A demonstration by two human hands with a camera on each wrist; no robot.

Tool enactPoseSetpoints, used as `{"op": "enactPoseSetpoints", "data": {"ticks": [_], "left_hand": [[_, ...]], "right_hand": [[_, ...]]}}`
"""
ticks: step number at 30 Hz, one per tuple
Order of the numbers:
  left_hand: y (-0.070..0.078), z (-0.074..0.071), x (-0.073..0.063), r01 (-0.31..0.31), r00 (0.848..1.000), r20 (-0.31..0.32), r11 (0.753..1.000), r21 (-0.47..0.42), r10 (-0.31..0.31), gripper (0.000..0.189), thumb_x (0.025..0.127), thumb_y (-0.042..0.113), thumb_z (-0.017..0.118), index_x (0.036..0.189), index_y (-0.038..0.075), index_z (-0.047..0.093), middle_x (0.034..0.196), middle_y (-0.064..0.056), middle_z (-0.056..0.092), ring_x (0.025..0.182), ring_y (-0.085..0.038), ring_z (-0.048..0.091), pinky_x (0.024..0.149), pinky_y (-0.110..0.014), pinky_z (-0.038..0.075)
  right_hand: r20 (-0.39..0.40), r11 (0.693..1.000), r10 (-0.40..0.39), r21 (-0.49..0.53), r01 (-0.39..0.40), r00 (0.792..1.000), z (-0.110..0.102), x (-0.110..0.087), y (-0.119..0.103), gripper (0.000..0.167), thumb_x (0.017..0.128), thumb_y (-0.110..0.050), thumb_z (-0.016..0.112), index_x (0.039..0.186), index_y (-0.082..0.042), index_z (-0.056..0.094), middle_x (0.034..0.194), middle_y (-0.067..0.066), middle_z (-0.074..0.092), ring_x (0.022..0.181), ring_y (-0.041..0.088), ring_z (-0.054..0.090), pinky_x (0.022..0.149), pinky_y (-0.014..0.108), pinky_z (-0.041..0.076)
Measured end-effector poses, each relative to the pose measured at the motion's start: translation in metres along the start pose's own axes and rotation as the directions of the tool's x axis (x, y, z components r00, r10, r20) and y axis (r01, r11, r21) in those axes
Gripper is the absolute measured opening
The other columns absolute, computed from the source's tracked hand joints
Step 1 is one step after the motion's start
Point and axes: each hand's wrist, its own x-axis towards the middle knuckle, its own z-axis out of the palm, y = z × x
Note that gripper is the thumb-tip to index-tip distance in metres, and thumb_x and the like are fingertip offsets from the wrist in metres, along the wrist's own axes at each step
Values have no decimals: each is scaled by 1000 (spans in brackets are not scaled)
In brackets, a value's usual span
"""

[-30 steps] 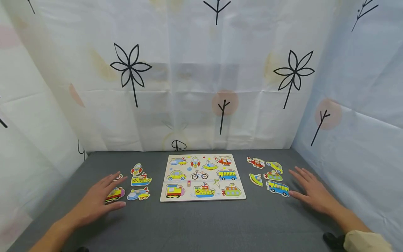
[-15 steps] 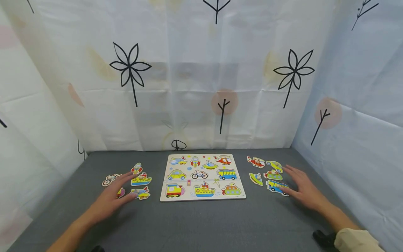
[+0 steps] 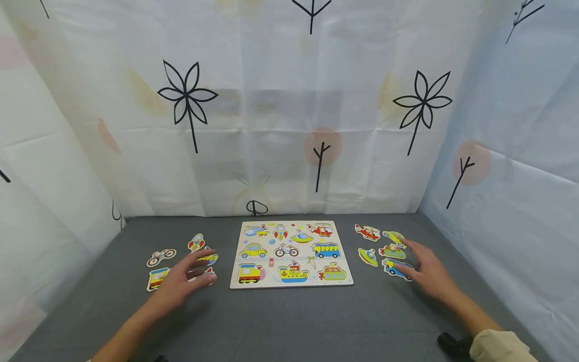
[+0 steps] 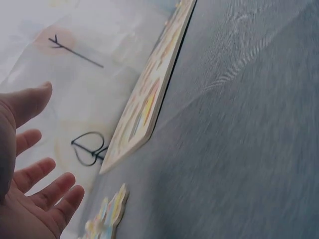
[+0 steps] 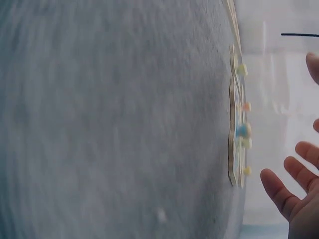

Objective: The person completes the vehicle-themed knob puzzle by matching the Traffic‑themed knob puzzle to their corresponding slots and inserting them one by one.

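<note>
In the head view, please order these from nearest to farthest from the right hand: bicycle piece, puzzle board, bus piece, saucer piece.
1. Bus piece, partly hidden by the right hand.
2. Saucer piece, left of the bus piece.
3. Puzzle board, in the middle.
4. Bicycle piece, far left.

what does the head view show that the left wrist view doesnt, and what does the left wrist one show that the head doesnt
Only the head view: the right hand, the loose bicycle piece and the loose train piece.

Only the left wrist view: the palm side of the left hand, which faces away from the head camera.

Both: the left hand itself, the puzzle board, the grey tabletop and the patterned backdrop.
</note>
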Motion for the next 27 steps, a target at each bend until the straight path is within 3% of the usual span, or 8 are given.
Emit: {"op": "enactPoseSetpoints", "data": {"ticks": [4, 8, 12, 16, 20, 24, 27], "left_hand": [[-1, 10, 5, 57, 998, 11, 998, -42, -56, 56, 87, 16, 74, 137, 5, 50, 139, -19, 49, 120, -42, 53, 93, -45, 48], [-3, 19, 9, 120, 993, 27, 992, -26, -119, 59, 86, 20, 75, 138, 6, 51, 138, -19, 49, 119, -40, 54, 94, -47, 47], [-7, 28, 14, 167, 986, 21, 986, 30, -168, 59, 84, 22, 77, 136, 7, 53, 130, -19, 56, 111, -34, 60, 92, -45, 49], [-11, 37, 19, 204, 979, 16, 978, 49, -205, 58, 83, 20, 78, 134, 6, 55, 119, -15, 63, 104, -28, 63, 89, -44, 51], [-14, 45, 23, 240, 970, 10, 968, 70, -242, 59, 81, 18, 80, 133, 5, 56, 111, -11, 66, 97, -25, 65, 84, -41, 52], [-15, 50, 25, 276, 961, -19, 954, 115, -275, 60, 77, 16, 82, 131, 6, 58, 112, -9, 66, 93, -22, 66, 77, -36, 52], [-15, 52, 27, 283, 959, -33, 947, 154, -281, 59, 75, 14, 84, 129, 6, 60, 114, -9, 64, 90, -20, 65, 74, -34, 51]], "right_hand": [[-28, 999, 39, 20, -39, 999, 5, 0, -4, 64, 87, -27, 74, 137, 2, 46, 121, 27, 53, 78, 25, 49, 62, 35, 42], [-47, 997, 70, 36, -69, 996, 10, 1, -5, 61, 87, -25, 74, 134, 4, 49, 119, 26, 55, 92, 33, 55, 65, 38, 46], [-46, 993, 111, 44, -109, 993, 13, 3, -5, 59, 88, -26, 73, 133, 5, 50, 122, 26, 55, 105, 39, 55, 77, 49, 49], [-28, 988, 149, 46, -147, 988, 15, 5, -6, 55, 89, -26, 72, 130, 6, 53, 118, 26, 58, 102, 40, 58, 82, 56, 46], [-5, 982, 180, 62, -179, 984, 14, 6, -5, 51, 89, -25, 72, 127, 6, 57, 112, 24, 59, 97, 38, 60, 75, 49, 50], [18, 977, 202, 65, -203, 979, 14, 6, -3, 47, 88, -23, 72, 124, 5, 60, 107, 20, 60, 95, 35, 60, 72, 43, 51], [35, 975, 213, 52, -215, 976, 14, 7, 1, 46, 88, -22, 72, 123, 6, 61, 103, 19, 61, 93, 34, 59, 73, 45, 50]]}}
